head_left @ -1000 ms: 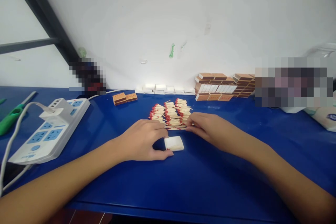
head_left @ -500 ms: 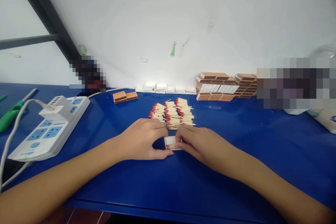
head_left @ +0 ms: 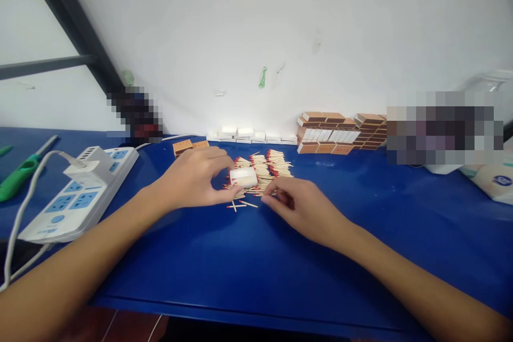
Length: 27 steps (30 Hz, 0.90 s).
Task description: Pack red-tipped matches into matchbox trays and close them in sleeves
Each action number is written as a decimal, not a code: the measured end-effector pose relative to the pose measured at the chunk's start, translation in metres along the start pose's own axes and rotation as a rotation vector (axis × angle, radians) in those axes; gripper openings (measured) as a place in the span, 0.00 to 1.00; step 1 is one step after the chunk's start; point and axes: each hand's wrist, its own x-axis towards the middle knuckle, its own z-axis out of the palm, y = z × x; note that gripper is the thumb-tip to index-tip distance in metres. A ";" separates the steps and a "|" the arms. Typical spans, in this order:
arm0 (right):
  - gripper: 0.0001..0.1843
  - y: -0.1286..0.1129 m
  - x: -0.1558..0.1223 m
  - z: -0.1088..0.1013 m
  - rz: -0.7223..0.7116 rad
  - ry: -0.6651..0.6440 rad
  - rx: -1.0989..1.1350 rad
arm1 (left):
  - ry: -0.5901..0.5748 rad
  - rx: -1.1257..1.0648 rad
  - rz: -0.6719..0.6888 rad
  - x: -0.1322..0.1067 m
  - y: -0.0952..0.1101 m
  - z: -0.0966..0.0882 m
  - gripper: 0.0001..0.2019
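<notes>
A white matchbox tray with a few matches in it is gripped at its left end between the thumb and fingers of my left hand. It is held above the left part of a heap of red-tipped matches, which lie in rows. My right hand is at the near edge of the heap, fingers curled and thumb close to the index finger. Whether a match is between its fingertips cannot be made out. Several loose matches lie on the blue table below the tray.
White matchbox trays line the wall, with two matchboxes to their left. Stacked brown matchboxes stand at the back right. A power strip with a cable and a green-handled tool are on the left.
My left hand has lifted the tray and moved it away from me and left, over the match heap. My right hand has left the tray. Loose matches now show in front of the heap.
</notes>
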 end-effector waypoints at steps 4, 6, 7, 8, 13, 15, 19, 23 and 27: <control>0.04 -0.009 0.002 0.016 -0.031 -0.084 -0.060 | 0.009 0.073 -0.008 0.000 -0.010 -0.005 0.14; 0.06 -0.010 0.004 0.017 -0.027 -0.106 -0.102 | 0.011 0.070 -0.003 0.000 -0.011 -0.005 0.15; 0.07 -0.009 0.004 0.015 -0.019 -0.116 -0.120 | 0.010 0.064 0.001 -0.001 -0.011 -0.004 0.15; 0.07 -0.008 0.004 0.011 -0.008 -0.120 -0.136 | 0.004 0.057 0.005 -0.001 -0.010 -0.004 0.15; 0.07 -0.001 0.000 -0.010 -0.029 0.042 -0.191 | -0.049 0.036 0.030 -0.003 0.003 0.001 0.16; 0.07 -0.004 -0.001 -0.012 -0.087 0.096 -0.177 | -0.066 0.020 0.054 -0.004 0.009 0.004 0.15; 0.07 -0.010 -0.001 -0.008 -0.143 0.055 -0.155 | -0.098 -0.017 0.060 -0.005 0.016 0.007 0.14; 0.07 -0.010 0.001 -0.008 -0.098 0.120 -0.071 | -0.100 -0.028 0.051 -0.005 0.014 0.010 0.15; 0.12 -0.015 0.002 -0.004 -0.023 0.216 0.229 | -0.068 -0.084 0.004 -0.005 0.017 0.015 0.15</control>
